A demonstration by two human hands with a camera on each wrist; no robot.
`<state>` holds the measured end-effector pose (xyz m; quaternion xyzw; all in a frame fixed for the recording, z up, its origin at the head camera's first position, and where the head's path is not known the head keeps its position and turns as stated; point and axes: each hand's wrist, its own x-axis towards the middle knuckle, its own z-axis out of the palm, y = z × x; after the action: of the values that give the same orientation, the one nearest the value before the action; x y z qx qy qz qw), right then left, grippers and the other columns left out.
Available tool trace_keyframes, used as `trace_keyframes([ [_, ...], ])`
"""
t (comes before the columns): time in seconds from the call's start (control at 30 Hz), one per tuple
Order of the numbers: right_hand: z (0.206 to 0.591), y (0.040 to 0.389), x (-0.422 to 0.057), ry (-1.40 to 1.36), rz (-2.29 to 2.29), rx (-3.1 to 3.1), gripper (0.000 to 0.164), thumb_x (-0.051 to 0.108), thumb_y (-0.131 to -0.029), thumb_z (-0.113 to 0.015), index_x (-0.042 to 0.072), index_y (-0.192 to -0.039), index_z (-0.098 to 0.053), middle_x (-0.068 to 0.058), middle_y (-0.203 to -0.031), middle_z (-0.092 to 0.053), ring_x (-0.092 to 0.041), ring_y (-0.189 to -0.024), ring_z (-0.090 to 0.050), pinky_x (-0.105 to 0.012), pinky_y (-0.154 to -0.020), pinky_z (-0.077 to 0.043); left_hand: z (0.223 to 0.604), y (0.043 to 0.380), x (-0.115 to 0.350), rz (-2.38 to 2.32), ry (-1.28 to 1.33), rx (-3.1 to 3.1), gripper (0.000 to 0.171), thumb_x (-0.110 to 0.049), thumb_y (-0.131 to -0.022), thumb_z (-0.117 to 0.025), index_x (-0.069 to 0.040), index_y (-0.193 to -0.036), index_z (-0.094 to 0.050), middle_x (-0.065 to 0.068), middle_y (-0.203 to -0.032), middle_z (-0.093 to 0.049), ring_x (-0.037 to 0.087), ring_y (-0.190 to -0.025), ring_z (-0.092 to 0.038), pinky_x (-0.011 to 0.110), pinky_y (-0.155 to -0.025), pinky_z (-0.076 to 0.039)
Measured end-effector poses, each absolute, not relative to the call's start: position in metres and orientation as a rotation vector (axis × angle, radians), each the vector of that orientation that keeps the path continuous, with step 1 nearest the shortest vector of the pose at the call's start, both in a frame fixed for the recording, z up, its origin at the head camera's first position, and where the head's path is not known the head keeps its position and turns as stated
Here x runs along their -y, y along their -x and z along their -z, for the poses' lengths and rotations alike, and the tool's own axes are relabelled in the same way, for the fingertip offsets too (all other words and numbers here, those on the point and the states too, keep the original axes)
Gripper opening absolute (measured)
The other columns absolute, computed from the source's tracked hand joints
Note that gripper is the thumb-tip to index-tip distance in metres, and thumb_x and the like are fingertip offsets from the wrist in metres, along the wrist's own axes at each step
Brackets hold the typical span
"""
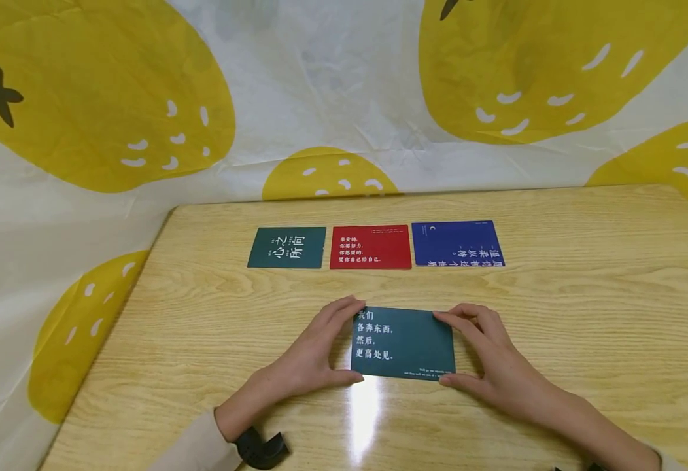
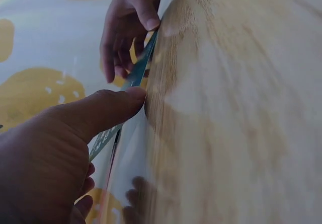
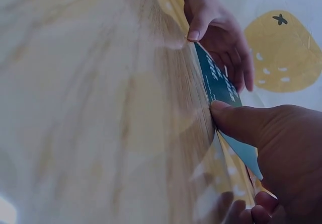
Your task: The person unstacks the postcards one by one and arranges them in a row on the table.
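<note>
A dark green card (image 1: pixel 404 343) with white Chinese writing spans the gap between both hands, close over the table. My left hand (image 1: pixel 314 350) holds its left end, thumb at the near corner and fingertips at the far corner. At the right end, my right hand (image 1: pixel 497 363) grips it the same way, thumb near and index finger far. The left wrist view shows the left thumb (image 2: pixel 108 108) against the card's near edge. In the right wrist view the right thumb (image 3: pixel 241 121) presses on that edge too.
Beyond the hands, three cards lie in a row: a green card (image 1: pixel 287 247), a red card (image 1: pixel 370 247) and a blue card (image 1: pixel 458 243). The wood-grain table (image 1: pixel 203 307) meets a white cloth (image 1: pixel 332 78) with yellow fruit prints at its back and left edges.
</note>
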<state>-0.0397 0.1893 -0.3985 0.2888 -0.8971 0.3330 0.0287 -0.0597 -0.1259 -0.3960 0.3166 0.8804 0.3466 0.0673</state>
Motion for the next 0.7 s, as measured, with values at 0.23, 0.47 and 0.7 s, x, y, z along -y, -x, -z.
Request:
trace_keyframes([
  [0.23, 0.398, 0.041, -0.193, -0.936, -1.010, 2.767, 0.096, 0.034, -0.067, -0.087, 0.016, -0.147, -0.037, -0.008, -0.139, -0.033, -0.025, -0.124, -0.027, -0.011, -0.097, -0.023, 0.395, 0.064, 0.125, -0.946, -1.087, -2.743, 0.101, -0.044, -0.067, -0.083, -0.011, -0.148, -0.031, 0.005, -0.150, -0.032, 0.017, -0.136, -0.028, 0.040, -0.109, -0.033],
  [0.47, 0.397, 0.045, -0.196, -1.020, -0.965, 2.708, 0.102, 0.041, -0.064, -0.087, 0.012, -0.147, -0.036, -0.012, -0.143, -0.033, -0.028, -0.126, -0.028, -0.010, -0.102, -0.017, 0.394, 0.069, 0.124, -0.945, -1.250, -2.780, 0.100, -0.047, -0.069, -0.081, -0.009, -0.147, -0.032, 0.008, -0.148, -0.036, 0.021, -0.136, -0.031, 0.040, -0.110, -0.031],
  [0.7, 0.395, 0.048, -0.202, -1.060, -0.896, 2.735, 0.105, 0.048, -0.065, -0.084, 0.012, -0.149, -0.034, -0.011, -0.144, -0.033, -0.025, -0.129, -0.029, -0.009, -0.105, -0.015, 0.389, 0.072, 0.120, -0.935, -1.326, -2.797, 0.099, -0.048, -0.070, -0.079, -0.007, -0.146, -0.032, 0.010, -0.148, -0.036, 0.022, -0.136, -0.031, 0.040, -0.111, -0.029],
])
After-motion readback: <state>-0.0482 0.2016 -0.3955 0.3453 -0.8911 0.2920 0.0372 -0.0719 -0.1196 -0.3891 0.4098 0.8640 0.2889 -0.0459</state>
